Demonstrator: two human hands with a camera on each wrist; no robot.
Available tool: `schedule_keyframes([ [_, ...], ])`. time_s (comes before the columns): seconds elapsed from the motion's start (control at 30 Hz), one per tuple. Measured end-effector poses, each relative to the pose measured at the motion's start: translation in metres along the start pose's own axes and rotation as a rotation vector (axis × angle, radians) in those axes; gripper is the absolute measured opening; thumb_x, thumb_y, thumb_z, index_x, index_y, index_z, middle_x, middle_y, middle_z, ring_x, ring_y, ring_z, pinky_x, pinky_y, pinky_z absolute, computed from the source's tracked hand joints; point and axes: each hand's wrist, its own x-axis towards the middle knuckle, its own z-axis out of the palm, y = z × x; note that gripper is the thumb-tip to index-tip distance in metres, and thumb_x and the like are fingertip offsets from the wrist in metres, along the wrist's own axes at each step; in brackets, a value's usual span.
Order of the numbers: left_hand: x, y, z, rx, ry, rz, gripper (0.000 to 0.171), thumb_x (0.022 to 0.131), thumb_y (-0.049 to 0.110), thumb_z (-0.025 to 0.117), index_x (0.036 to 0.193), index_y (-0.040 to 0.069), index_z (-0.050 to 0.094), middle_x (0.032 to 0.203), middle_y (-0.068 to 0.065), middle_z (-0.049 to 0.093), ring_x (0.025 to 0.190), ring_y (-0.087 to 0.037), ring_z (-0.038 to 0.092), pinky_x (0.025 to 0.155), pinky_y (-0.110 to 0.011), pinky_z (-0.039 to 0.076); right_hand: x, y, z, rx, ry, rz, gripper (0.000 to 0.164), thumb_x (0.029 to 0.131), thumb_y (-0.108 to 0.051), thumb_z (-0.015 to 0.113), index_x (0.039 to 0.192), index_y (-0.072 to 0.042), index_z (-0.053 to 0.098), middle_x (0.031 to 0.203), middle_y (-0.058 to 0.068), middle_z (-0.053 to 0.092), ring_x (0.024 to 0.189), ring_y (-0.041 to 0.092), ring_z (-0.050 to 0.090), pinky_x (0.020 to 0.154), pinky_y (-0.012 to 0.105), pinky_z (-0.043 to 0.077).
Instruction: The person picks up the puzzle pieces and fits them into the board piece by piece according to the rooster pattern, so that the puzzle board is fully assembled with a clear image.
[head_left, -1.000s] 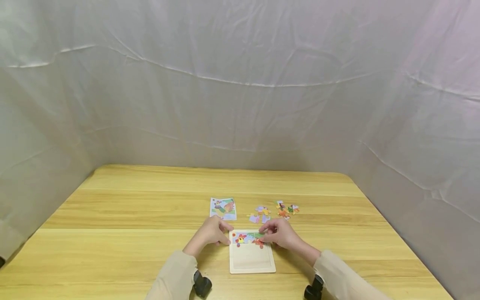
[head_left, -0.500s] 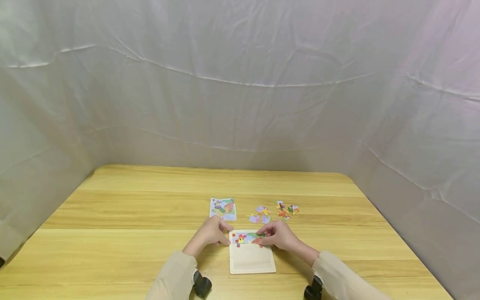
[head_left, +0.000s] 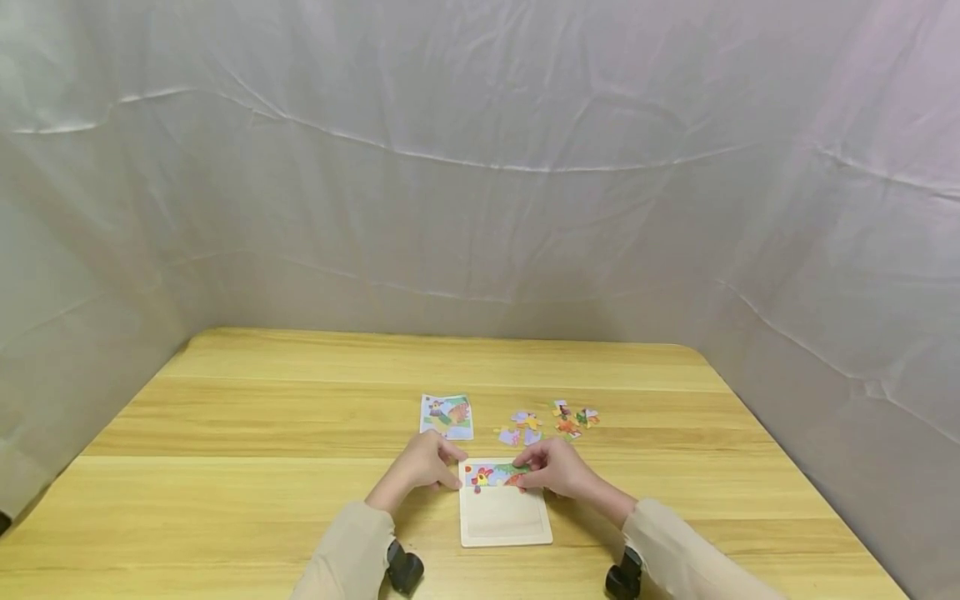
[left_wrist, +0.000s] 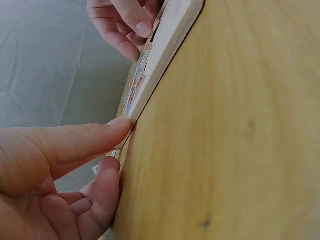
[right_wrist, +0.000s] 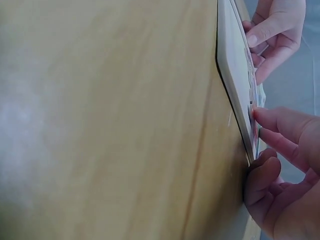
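A pale wooden puzzle tray [head_left: 504,521] lies flat on the table, its top strip filled with colourful jigsaw pieces [head_left: 482,477] showing a red and yellow bird's head. My left hand [head_left: 423,461] grips the tray's upper left corner, thumb on the rim and index finger at the far edge. At the upper right, my right hand [head_left: 558,469] pinches a red and green puzzle piece [head_left: 513,480] between thumb and index finger, down in the tray. The fingers partly cover that piece. In the right wrist view the thumb touches the piece beside the tray's edge [right_wrist: 232,60].
Behind the tray lies a printed picture card [head_left: 446,417] of a bird. Two loose clusters of puzzle pieces [head_left: 532,423] [head_left: 567,426] rest to its right. Grey sheeting [head_left: 480,208] hangs around the wooden table [head_left: 262,417].
My right hand has shifted slightly left over the tray's upper right, covering more of the red and green piece. My left hand has stayed at the corner.
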Motion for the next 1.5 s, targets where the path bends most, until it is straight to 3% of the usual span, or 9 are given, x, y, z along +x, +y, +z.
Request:
schedule_keyframes([
  [0.33, -0.0002, 0.0003, -0.0006, -0.009, -0.005, 0.007, 0.032, 0.063, -0.009, 0.074, 0.093, -0.002, 0.069, 0.063, -0.002, 0.041, 0.043, -0.008, 0.035, 0.041, -0.021, 0.044, 0.0011, 0.0000, -0.0008, 0.013, -0.013, 0.005, 0.015, 0.072, -0.003, 0.072, 0.085, 0.001, 0.066, 0.059, -0.002, 0.046, 0.052, 0.007, 0.038, 0.047, 0.018, 0.034],
  [0.57, -0.0009, 0.0002, -0.0006, -0.006, -0.001, 0.013, 0.031, 0.062, -0.009, 0.074, 0.092, -0.002, 0.068, 0.062, -0.001, 0.041, 0.042, -0.007, 0.036, 0.042, -0.021, 0.045, 0.0000, -0.0009, -0.0017, 0.088, -0.020, 0.036, 0.017, 0.073, -0.005, 0.071, 0.088, 0.002, 0.066, 0.058, -0.001, 0.046, 0.045, 0.006, 0.034, 0.038, 0.017, 0.029],
  [0.87, -0.0010, 0.0005, -0.0003, -0.008, -0.003, 0.010, 0.031, 0.063, -0.009, 0.074, 0.093, -0.002, 0.068, 0.062, -0.001, 0.041, 0.043, -0.007, 0.036, 0.042, -0.021, 0.044, 0.0015, 0.0016, 0.0006, 0.047, -0.001, 0.022, 0.017, 0.073, -0.007, 0.072, 0.088, 0.000, 0.069, 0.058, -0.001, 0.049, 0.050, 0.007, 0.037, 0.042, 0.017, 0.029],
  [1.1, -0.0006, 0.0010, -0.0006, -0.021, -0.003, 0.003, 0.033, 0.062, -0.009, 0.074, 0.094, -0.002, 0.068, 0.073, -0.006, 0.049, 0.045, -0.008, 0.038, 0.042, -0.022, 0.044, 0.0023, 0.0002, 0.0006, 0.015, -0.008, 0.009, 0.017, 0.073, -0.008, 0.073, 0.088, 0.000, 0.069, 0.057, -0.002, 0.048, 0.047, 0.006, 0.036, 0.038, 0.017, 0.030],
  [1.5, -0.0003, 0.0013, -0.0003, -0.011, 0.003, -0.019, 0.033, 0.062, -0.008, 0.074, 0.094, -0.002, 0.068, 0.073, -0.006, 0.050, 0.046, -0.009, 0.039, 0.043, -0.023, 0.045, 0.0042, -0.0024, -0.0017, -0.009, -0.062, 0.014, 0.014, 0.074, -0.006, 0.071, 0.086, 0.001, 0.069, 0.058, -0.002, 0.052, 0.043, 0.006, 0.036, 0.037, 0.017, 0.031],
])
